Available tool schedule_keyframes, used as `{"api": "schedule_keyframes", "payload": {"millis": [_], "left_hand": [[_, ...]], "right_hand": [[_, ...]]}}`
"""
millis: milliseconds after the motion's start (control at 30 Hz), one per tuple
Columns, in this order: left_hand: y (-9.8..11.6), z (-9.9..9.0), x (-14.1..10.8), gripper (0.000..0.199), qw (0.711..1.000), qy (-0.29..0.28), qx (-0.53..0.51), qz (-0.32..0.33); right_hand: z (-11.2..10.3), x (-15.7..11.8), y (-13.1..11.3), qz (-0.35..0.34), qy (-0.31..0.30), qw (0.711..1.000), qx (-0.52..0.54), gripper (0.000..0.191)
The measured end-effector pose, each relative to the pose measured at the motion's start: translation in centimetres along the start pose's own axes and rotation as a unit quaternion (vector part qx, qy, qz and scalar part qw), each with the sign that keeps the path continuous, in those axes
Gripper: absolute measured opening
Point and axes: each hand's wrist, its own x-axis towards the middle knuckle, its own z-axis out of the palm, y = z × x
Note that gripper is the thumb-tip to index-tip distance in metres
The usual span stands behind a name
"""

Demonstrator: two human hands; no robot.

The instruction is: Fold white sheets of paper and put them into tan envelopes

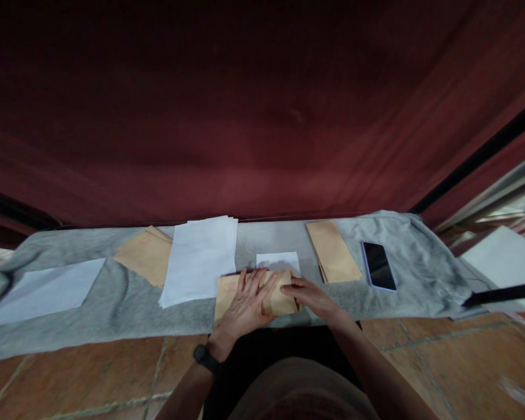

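A tan envelope (pixel 284 303), faintly red-printed at its far left corner, lies along the near edge of the grey cloth (pixel 157 319). The left hand (pixel 250 298) spreads over it; the right hand (pixel 311 296) pinches its right end.

The light was dim and uneven — the dark red cloth (pixel 262 134) sank almost to black along the top and brightened faintly toward its lower middle. White sheets (pixel 203 256) showed palest, shadows lay soft, and the print on the brown envelope (pixel 280 300) was too blurry to read. Toward the edges the view looked stretched — smeared at far right.
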Motion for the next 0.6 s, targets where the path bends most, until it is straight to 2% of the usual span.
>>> {"api": "schedule_keyframes", "payload": {"millis": [133, 233, 433, 600], "left_hand": [[-0.2, 0.1, -0.2, 0.121, 1.000, -0.015, 0.008, 0.008], [-0.7, 0.0, -0.4, 0.123, 1.000, -0.016, 0.006, -0.002], [-1.7, -0.5, -0.5, 0.119, 0.999, -0.035, -0.001, -0.009], [-1.5, -0.3, -0.3, 0.118, 1.000, -0.010, 0.009, -0.015]], "right_hand": [[0.7, 0.2, 0.0, 0.070, -0.017, 0.990, 0.121, 0.055], [1.0, 0.2, -0.5, 0.081, -0.032, 0.977, 0.194, 0.057], [-0.1, -0.8, -1.3, 0.107, -0.055, 0.966, 0.228, 0.037], [-1.1, -1.5, -0.8, 0.104, -0.066, 0.966, 0.229, 0.030]]}}
